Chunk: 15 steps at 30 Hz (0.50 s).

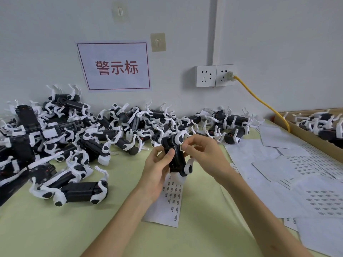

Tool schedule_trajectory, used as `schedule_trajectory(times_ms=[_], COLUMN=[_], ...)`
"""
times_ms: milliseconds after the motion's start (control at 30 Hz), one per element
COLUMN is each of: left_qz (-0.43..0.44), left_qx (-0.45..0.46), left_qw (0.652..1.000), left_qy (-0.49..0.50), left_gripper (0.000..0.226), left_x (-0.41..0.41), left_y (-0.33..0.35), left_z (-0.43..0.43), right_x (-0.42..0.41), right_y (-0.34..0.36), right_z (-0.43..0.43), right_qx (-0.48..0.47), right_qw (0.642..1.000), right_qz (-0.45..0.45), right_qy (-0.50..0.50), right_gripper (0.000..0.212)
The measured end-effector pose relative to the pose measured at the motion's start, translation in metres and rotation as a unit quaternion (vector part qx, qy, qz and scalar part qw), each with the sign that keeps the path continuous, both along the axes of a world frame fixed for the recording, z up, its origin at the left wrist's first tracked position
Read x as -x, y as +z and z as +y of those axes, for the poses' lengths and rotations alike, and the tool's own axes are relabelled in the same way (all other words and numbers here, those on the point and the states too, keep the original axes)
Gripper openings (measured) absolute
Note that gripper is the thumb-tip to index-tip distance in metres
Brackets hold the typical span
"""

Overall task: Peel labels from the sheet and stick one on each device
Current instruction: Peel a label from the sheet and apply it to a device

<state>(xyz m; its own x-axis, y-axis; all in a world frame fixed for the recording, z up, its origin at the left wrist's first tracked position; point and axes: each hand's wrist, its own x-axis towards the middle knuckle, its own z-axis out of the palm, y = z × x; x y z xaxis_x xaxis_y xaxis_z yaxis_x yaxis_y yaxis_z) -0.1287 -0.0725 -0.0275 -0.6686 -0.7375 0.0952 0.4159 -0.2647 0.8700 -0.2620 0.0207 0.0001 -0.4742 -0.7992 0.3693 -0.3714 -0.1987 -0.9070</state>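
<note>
My left hand grips a black-and-white device upright above the table, thumb across its black body. My right hand pinches a small white label against the device's upper side with fingertips curled. Below the hands lies the label sheet, a white strip with rows of small black printed labels, partly hidden by the device and my left wrist.
A big heap of similar devices covers the left and back of the green table. White backing sheets are spread at right. A cardboard box holds more devices. A yellow cable runs from the wall socket.
</note>
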Motion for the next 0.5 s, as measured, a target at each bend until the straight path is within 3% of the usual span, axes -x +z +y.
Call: schedule_trajectory(times_ms=[500], left_qz=[-0.023], left_qx=[0.030], left_qw=[0.999], left_qy=[0.025], left_gripper=[0.053], left_x=[0.0003], left_y=[-0.0025], left_z=[0.0006], right_x=[-0.0058], right_y=[-0.0059], right_z=[-0.0038], right_qx=[0.011], right_qw=[0.997], right_qz=[0.040], right_qy=[-0.060], right_gripper=[0.014])
